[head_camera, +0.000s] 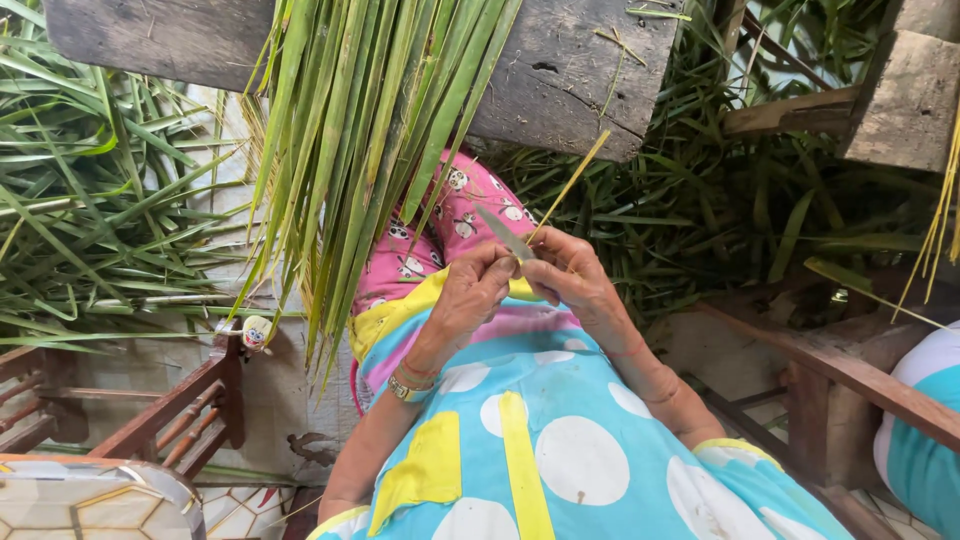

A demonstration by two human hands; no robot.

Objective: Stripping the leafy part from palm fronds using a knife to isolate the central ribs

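My left hand [472,292] and my right hand [578,280] meet above my lap, over pink patterned cloth [470,205]. A small knife blade [503,233] sticks up and to the left from between them; my left hand appears to grip its handle. My right hand pinches a thin yellow leaf rib [572,182] that slants up to the right, its lower end against the blade. A bundle of long green palm leaves [365,140] hangs down from a weathered wooden plank [570,70] just left of my hands.
Loose green leaves cover the ground at left [90,220] and right [720,210]. A wooden chair frame [190,405] stands lower left, wooden beams [840,365] at right. Another person's teal and white garment [925,420] shows at the right edge.
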